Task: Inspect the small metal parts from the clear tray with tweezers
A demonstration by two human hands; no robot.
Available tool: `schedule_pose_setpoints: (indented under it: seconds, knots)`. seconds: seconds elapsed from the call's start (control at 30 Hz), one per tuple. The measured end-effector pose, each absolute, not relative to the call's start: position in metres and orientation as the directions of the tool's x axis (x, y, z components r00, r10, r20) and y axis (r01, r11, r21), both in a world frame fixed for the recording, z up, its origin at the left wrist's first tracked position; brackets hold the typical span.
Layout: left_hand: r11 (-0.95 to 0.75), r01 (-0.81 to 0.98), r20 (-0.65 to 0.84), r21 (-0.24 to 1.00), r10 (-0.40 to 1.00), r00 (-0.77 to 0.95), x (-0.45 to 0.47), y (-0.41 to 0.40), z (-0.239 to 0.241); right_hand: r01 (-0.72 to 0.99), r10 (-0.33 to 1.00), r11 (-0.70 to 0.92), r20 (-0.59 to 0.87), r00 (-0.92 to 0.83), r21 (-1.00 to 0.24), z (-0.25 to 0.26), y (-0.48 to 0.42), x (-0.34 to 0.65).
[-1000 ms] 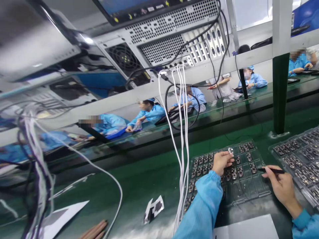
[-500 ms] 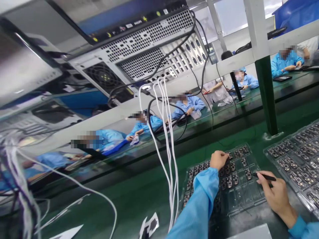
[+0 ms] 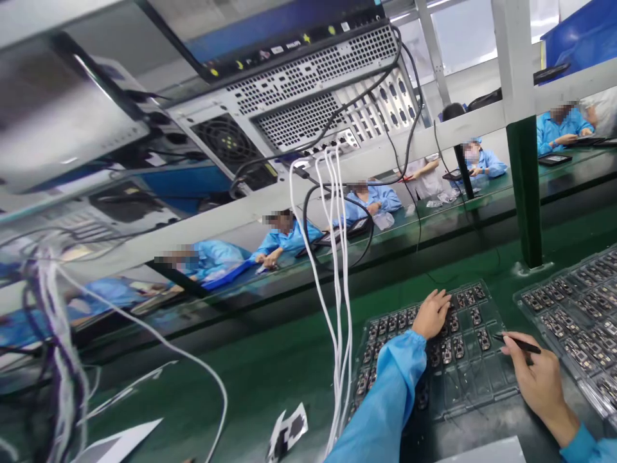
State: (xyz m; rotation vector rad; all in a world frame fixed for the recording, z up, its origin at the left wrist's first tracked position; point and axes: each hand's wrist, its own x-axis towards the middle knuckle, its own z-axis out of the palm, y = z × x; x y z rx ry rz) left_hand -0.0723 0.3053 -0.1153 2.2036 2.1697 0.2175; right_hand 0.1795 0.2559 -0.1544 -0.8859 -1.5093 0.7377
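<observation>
My left hand point(image 3: 432, 314) reaches over a clear plastic tray point(image 3: 504, 379), its fingers stretched out above the small circuit boards. Whether a fingertip touches a board cannot be made out. Black tweezers point(image 3: 525, 346) sit in my right hand point(image 3: 542, 379) at the tray's right side. Their tip points left, close to one small circuit board point(image 3: 483, 339). Many pockets of the tray hold such boards, while several at the lower right are bare. My left forearm hides part of the tray.
A second tray of boards point(image 3: 573, 315) lies to the right. White cables point(image 3: 340, 289) hang down left of my arm from a computer case point(image 3: 299, 96). A green post point(image 3: 525, 193) stands behind the trays. Co-workers in blue point(image 3: 371, 199) sit along the far bench.
My left hand has gone from a pinch at a board to outstretched fingers. My right hand keeps the tweezers near the same board. The view has shifted slightly.
</observation>
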Motion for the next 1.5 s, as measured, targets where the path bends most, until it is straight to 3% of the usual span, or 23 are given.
schedule_pose_setpoints:
  seconds: [0.67,0.87,1.1,1.23,1.37,1.5]
  knots:
    - [-0.228,0.969,0.06,0.094,0.973,0.223,-0.047,0.304,-0.11,0.137,0.88,0.474,0.471,-0.059,-0.87,-0.161,0.26,0.182]
    - [-0.164,0.978,0.081,0.13,0.985,0.154,-0.042,0.303,-0.095,0.187,0.874,0.485,0.483,-0.058,-0.854,-0.162,0.263,0.183]
    - [0.002,0.974,0.176,0.225,0.983,-0.042,-0.031,0.241,-0.025,0.255,0.856,0.51,0.513,-0.061,-0.821,-0.155,0.262,0.188]
    - [-0.073,0.899,0.29,0.431,0.955,-0.062,-0.009,0.164,-0.006,0.217,0.893,0.448,0.444,-0.071,-0.867,-0.148,0.261,0.191]
    - [-0.071,0.876,0.229,0.477,0.972,-0.046,0.01,0.092,-0.03,0.106,0.963,0.268,0.263,-0.062,-0.958,-0.125,0.248,0.2]
    - [-0.065,0.858,0.207,0.51,0.977,-0.049,0.026,0.043,-0.072,0.084,0.955,0.013,-0.012,-0.295,-0.996,-0.102,0.221,0.212]
